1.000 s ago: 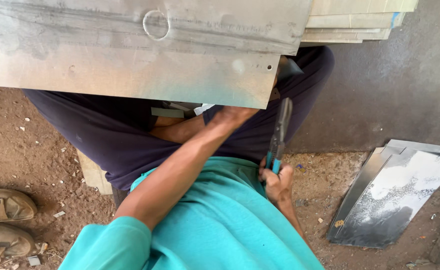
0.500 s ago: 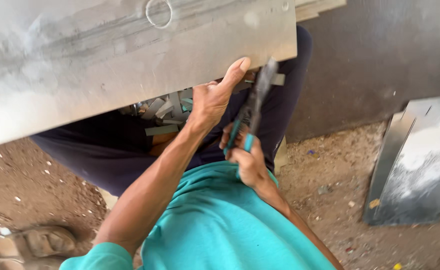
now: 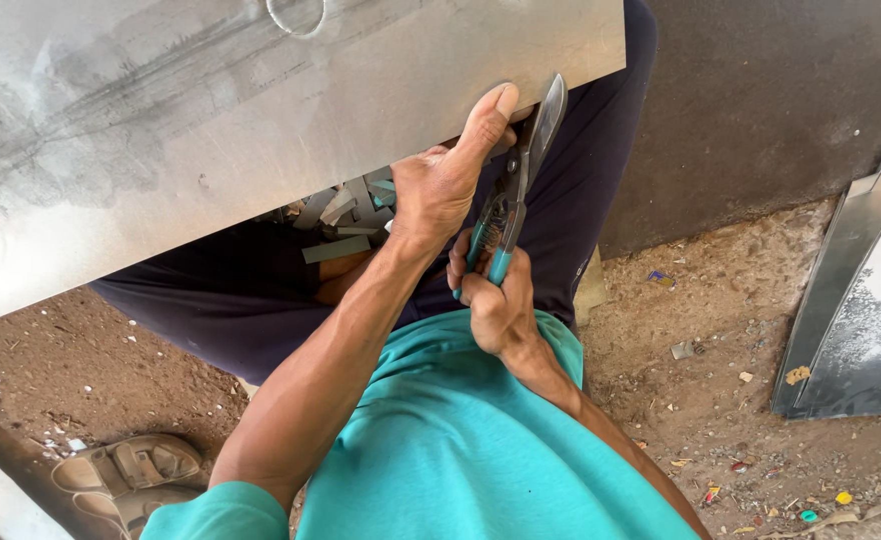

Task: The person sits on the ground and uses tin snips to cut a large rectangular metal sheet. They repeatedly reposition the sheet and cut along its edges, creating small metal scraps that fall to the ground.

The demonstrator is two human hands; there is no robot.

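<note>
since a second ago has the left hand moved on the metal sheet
Yes. The left hand has come up from under the metal sheet, and its thumb now presses the sheet's lower edge beside the snips.

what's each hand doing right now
Left hand: gripping the lower edge of the metal sheet.
Right hand: closed on the tin snips.

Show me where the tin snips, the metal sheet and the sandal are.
tin snips (image 3: 510, 205), head view, at the pivot.
metal sheet (image 3: 261, 130), head view, on its flat face.
sandal (image 3: 131, 470), head view, on the straps.
</note>
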